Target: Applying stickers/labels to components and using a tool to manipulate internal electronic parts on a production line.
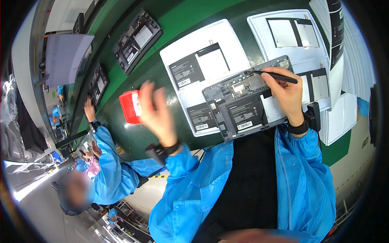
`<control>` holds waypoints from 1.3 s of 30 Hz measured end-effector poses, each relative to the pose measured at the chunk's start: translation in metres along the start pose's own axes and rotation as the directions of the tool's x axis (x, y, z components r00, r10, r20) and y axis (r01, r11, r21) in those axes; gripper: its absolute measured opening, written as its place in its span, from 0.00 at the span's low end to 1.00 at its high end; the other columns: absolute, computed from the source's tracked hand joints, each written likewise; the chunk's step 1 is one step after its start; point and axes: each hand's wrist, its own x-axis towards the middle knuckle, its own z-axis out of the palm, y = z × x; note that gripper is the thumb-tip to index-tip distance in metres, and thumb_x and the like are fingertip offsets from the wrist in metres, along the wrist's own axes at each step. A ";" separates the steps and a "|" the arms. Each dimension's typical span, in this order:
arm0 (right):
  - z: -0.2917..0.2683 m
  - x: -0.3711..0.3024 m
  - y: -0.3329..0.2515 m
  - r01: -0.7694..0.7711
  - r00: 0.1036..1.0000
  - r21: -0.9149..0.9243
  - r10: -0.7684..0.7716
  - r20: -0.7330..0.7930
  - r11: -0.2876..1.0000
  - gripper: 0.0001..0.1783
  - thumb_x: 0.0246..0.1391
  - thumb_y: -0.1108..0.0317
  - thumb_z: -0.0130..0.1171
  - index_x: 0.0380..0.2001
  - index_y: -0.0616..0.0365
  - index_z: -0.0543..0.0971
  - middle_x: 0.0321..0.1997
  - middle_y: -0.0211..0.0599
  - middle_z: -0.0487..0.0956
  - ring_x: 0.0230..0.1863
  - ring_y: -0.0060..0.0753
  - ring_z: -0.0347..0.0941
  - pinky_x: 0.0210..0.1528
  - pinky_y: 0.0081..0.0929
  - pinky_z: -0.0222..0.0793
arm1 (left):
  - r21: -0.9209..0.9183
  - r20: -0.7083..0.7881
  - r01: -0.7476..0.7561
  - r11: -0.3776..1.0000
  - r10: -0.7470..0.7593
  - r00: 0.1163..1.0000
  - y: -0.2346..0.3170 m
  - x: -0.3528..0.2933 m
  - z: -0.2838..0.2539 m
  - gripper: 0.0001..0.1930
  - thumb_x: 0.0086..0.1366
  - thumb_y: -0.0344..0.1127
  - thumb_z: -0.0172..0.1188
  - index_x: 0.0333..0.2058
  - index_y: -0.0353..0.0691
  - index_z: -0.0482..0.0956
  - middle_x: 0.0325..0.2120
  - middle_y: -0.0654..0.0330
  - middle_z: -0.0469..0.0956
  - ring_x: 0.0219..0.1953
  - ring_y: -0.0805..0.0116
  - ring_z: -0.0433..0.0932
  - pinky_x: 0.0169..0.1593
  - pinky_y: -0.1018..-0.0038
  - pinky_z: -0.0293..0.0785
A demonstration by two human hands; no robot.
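Note:
An opened black tablet-like device (259, 87) lies in front of me, its circuit board and black-and-white battery showing. My right hand (287, 95) is closed around black tweezers (279, 75), whose tips touch or hover just above the board by some small coloured wires; which of the two, I cannot tell. To the left, my left hand (157, 115) is beside and partly over a shallow red tray (129, 107) with white contents. Motion smears its fingers, so whether they hold anything cannot be made out.
White foam trays with flat batteries stand behind the device (202, 34) and at the right (259, 24). Two more opened devices lie on the green table at the far left (137, 42) and beyond (98, 85). A co-worker's hand (90, 109) reaches to the latter. White sheets (360, 60) are stacked far right.

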 end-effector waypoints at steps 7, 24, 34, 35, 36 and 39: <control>0.001 0.000 0.000 0.010 0.999 0.016 -0.009 -0.034 1.000 0.10 0.57 0.76 0.68 0.42 0.67 0.86 0.33 0.29 0.84 0.28 0.09 0.70 0.27 0.10 0.62 | -0.410 0.283 -0.258 0.875 0.391 0.876 0.096 -0.030 0.100 0.12 0.54 0.28 0.74 0.38 0.34 0.86 0.56 0.48 0.77 0.54 0.47 0.77 0.55 0.60 0.76; 0.005 0.002 0.006 0.035 0.997 -0.003 -0.035 -0.063 0.999 0.08 0.58 0.75 0.67 0.41 0.67 0.86 0.29 0.27 0.83 0.22 0.06 0.64 0.22 0.11 0.54 | -0.384 0.246 -0.282 0.879 0.392 0.886 0.103 -0.033 0.105 0.07 0.54 0.26 0.73 0.33 0.34 0.86 0.47 0.52 0.83 0.50 0.51 0.79 0.50 0.62 0.78; 0.006 0.003 0.004 0.032 0.997 -0.071 -0.037 -0.072 0.997 0.09 0.57 0.74 0.68 0.40 0.67 0.87 0.27 0.25 0.82 0.22 0.06 0.63 0.21 0.12 0.53 | -0.288 0.571 0.117 0.951 0.072 0.818 0.103 -0.008 0.103 0.12 0.58 0.34 0.73 0.37 0.32 0.86 0.32 0.50 0.87 0.35 0.56 0.86 0.43 0.68 0.80; 0.007 0.003 0.006 0.042 0.995 -0.057 -0.047 -0.089 0.997 0.09 0.57 0.74 0.68 0.40 0.67 0.87 0.26 0.25 0.82 0.21 0.06 0.63 0.21 0.12 0.53 | -0.289 0.661 0.177 0.941 0.062 0.748 0.103 -0.001 0.103 0.12 0.59 0.34 0.72 0.38 0.32 0.86 0.32 0.50 0.87 0.35 0.58 0.87 0.43 0.69 0.80; 0.007 0.004 0.007 0.054 0.993 -0.043 -0.058 -0.106 0.998 0.09 0.57 0.74 0.68 0.40 0.67 0.87 0.25 0.24 0.82 0.20 0.06 0.62 0.20 0.13 0.52 | -0.284 0.742 0.236 0.929 0.057 0.668 0.104 0.004 0.103 0.12 0.59 0.34 0.71 0.38 0.31 0.86 0.31 0.49 0.87 0.34 0.60 0.87 0.42 0.70 0.80; 0.007 0.003 0.003 0.051 0.994 -0.138 -0.063 -0.084 0.989 0.08 0.56 0.74 0.69 0.39 0.66 0.87 0.23 0.24 0.81 0.20 0.06 0.61 0.19 0.14 0.51 | -0.293 0.731 0.229 0.928 0.063 0.679 0.102 0.004 0.106 0.11 0.60 0.33 0.69 0.37 0.31 0.87 0.30 0.51 0.87 0.33 0.62 0.87 0.40 0.72 0.79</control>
